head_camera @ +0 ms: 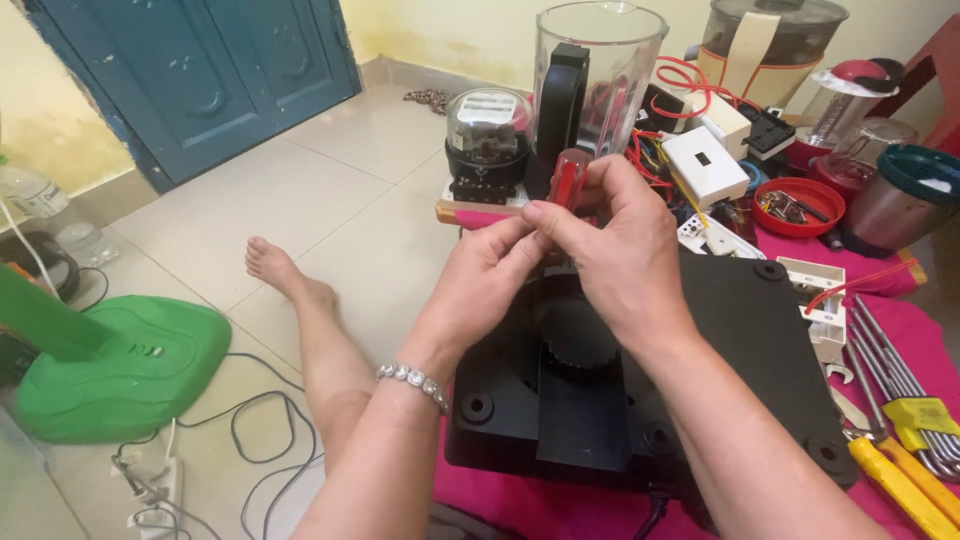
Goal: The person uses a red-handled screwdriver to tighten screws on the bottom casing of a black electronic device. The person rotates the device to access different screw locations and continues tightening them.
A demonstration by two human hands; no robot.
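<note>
My right hand [620, 250] grips a screwdriver with a red translucent handle [570, 178], held upright over a black appliance base [740, 340] that lies upside down on a pink cloth. My left hand [490, 275], with a beaded bracelet on its wrist, pinches the screwdriver's shaft just below the right hand's fingers. The shaft's tip is hidden behind my hands. A round toothed opening [575, 350] shows in the base under the hands.
A clear blender jar [600, 75] and a domed electric meter [487, 135] stand behind. White switch boxes, red wires, a red bowl [800, 205] and jars lie right. Hex keys and yellow tools [900, 420] sit at right. A green fan base [125, 365], cables and my bare leg rest on tiles.
</note>
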